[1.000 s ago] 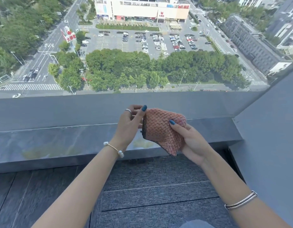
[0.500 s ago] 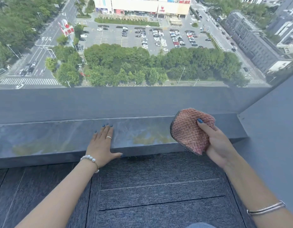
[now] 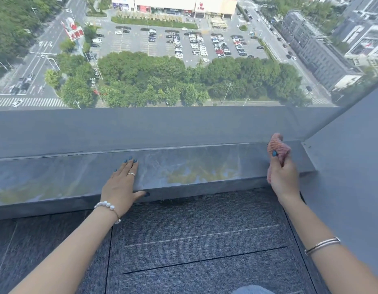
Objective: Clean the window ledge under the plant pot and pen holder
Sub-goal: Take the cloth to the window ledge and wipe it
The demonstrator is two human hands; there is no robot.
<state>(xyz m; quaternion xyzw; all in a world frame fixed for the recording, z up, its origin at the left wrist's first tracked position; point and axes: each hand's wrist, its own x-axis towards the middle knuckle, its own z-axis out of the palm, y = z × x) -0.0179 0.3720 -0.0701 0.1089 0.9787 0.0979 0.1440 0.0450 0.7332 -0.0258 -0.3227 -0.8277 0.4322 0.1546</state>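
Head view: the left hand (image 3: 122, 185) lies flat on the ledge (image 3: 184, 166), fingers straight and together, thumb hooked over the front edge, holding nothing. The right hand (image 3: 283, 177) grips a pink cloth (image 3: 278, 148), fingers curled round it, at the ledge's right end near the side wall (image 3: 349, 158). The cloth bunches above the fist, with a bit showing below; whether it touches the ledge cannot be told. The ledge is glossy, mirroring the trees. Grey carpet (image 3: 194, 240) lies below it. 1 bracelet sits on each wrist.
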